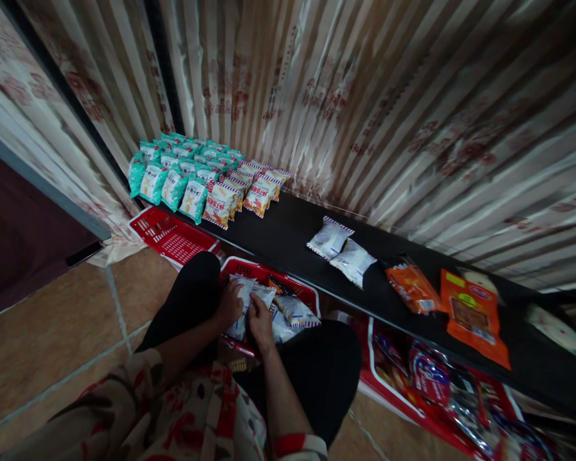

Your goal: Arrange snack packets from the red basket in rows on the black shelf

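A red basket (313, 296) sits between my knees, filled with silvery-white snack bags (295, 312) and something orange at the back. Inside it, my left hand (230, 306) has its fingers curled over a white snack bag (244, 289). My right hand (261, 320) is beside it, thumb and fingers closed at the edge of a white bag (265, 294); whether both hands grip the same bag I cannot tell. Fingertips are partly hidden. On the black shelf beyond stand rows of teal snack bags (173, 187) and orange-and-white shrimp snack bags (219, 203).
Two silvery bags (340, 246) lie mid-shelf on the black surface (288, 232). Orange packets (475, 310) lie farther right. An upturned-looking red basket (177, 235) is at left, and another red basket (396, 392) full of packets sits under the right edge. A curtain (317, 96) hangs behind.
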Demonstrator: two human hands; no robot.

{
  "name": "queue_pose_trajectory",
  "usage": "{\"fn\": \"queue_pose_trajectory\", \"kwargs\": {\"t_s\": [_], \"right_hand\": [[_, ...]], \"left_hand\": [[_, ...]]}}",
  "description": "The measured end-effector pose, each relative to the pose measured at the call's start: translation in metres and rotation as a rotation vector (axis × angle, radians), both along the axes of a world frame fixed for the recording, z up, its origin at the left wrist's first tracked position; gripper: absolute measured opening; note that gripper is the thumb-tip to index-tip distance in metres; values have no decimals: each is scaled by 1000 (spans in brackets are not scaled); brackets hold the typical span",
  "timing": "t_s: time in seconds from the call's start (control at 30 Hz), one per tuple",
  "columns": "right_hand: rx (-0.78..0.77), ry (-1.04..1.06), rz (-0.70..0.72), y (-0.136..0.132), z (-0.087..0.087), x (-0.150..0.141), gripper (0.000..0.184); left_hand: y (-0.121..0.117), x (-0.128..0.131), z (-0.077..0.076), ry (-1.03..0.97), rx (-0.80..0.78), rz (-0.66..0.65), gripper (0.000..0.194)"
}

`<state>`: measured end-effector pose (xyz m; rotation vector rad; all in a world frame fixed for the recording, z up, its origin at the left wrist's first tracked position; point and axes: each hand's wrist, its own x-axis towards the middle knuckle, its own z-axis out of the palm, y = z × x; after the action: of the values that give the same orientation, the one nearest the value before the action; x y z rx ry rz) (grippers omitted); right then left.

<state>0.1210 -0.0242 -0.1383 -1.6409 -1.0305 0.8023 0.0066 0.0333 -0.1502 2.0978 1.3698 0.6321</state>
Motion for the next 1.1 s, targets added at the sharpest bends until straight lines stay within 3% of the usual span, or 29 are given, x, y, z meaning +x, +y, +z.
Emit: {"fn": "queue_pose_trajectory", "kwargs": {"t_s": [0.27, 0.47, 0.63, 1.0, 1.1], "right_hand": [[-67, 172, -7, 0, -1, 2, 34], [-101, 288, -30, -3, 2, 3, 37], [-108, 334, -28, -3, 7, 3, 37], [-126, 583, 27, -4, 9, 4, 44], [-123, 635, -15, -3, 7, 4, 44]], "left_hand": [[-5, -5, 5, -47, -6, -8, 46], [-7, -4, 7, -168, -45, 85, 53], [-4, -4, 2, -269, -185, 177, 59], [2, -8, -5, -377, -315, 83, 51], [2, -7, -5, -407, -336, 148, 52]]}}
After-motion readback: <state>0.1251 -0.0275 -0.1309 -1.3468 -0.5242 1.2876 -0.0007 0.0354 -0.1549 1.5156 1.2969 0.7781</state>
